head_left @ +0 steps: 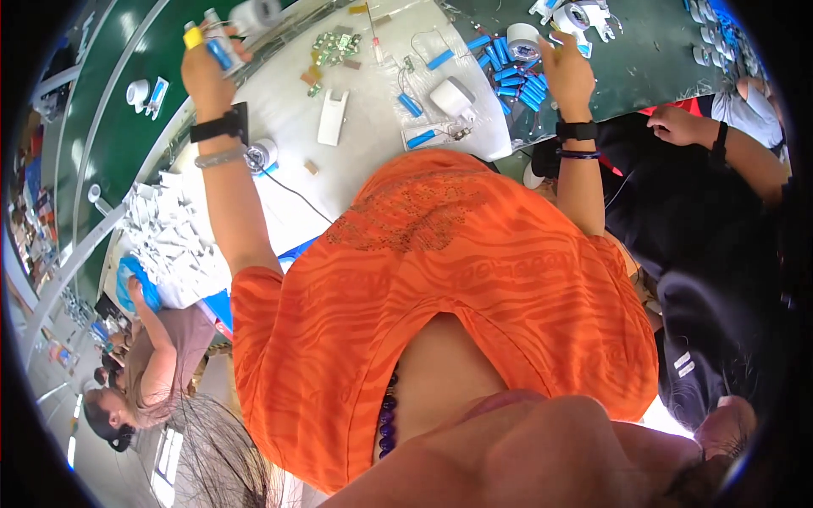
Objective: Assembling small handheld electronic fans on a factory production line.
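My left hand [208, 74] is raised at the upper left, closed around a white handheld device [241, 19] with a round head. A blue battery cell [219, 56] shows in its body, and a small yellow piece [194, 35] sticks out by the thumb side. Motion blurs this a little. At the upper right my right hand [569, 78] has its fingers drawn together beside a white round-headed device [572, 19]. What these fingers hold is unclear. Just left of them lie a pile of blue battery cells [518, 80] and a white round part [522, 41].
On the white work mat [288, 127] are small green circuit boards [337, 49], a white casing [333, 117], a wired white device [452, 98] and a screwdriver [375, 46]. White casings [165, 233] are heaped at left. Co-workers sit on both sides, one hand [673, 125] close on the right.
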The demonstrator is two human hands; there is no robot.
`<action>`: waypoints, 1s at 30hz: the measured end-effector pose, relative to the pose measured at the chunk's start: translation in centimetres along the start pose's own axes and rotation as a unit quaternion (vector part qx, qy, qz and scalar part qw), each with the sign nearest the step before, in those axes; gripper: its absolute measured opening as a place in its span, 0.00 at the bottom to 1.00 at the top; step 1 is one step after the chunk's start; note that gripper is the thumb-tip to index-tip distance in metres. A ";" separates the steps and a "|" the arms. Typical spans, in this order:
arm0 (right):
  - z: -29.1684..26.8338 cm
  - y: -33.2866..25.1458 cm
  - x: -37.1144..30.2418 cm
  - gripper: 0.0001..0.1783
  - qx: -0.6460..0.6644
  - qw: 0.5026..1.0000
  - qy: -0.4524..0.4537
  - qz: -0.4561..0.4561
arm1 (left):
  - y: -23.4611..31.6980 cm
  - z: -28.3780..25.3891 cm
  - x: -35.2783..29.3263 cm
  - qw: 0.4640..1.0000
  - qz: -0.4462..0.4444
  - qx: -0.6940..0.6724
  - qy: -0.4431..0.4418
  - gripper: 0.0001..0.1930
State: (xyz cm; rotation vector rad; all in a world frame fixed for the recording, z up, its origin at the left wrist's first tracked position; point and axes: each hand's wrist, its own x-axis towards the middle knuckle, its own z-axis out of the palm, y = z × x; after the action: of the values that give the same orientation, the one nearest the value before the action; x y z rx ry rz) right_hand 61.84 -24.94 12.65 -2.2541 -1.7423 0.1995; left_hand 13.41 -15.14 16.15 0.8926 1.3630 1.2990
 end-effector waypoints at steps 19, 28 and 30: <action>6.6 7.6 1.7 0.16 0.450 0.834 0.039 0.318 | -9.2 -8.3 3.0 0.944 0.110 0.293 0.105 0.17; 0.9 3.1 0.1 0.06 0.522 0.827 0.187 0.086 | -2.7 4.9 -7.6 0.993 -0.027 0.084 -0.080 0.14; 1.6 2.9 -0.1 0.07 0.400 0.886 0.233 0.000 | -2.6 6.8 -9.0 0.984 -0.003 0.100 -0.150 0.14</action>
State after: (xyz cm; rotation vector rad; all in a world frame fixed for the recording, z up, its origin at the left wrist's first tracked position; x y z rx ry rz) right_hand 64.08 -25.46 10.22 -1.5242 -1.1085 0.2834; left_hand 22.31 -22.62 15.72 1.1690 1.2680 0.9875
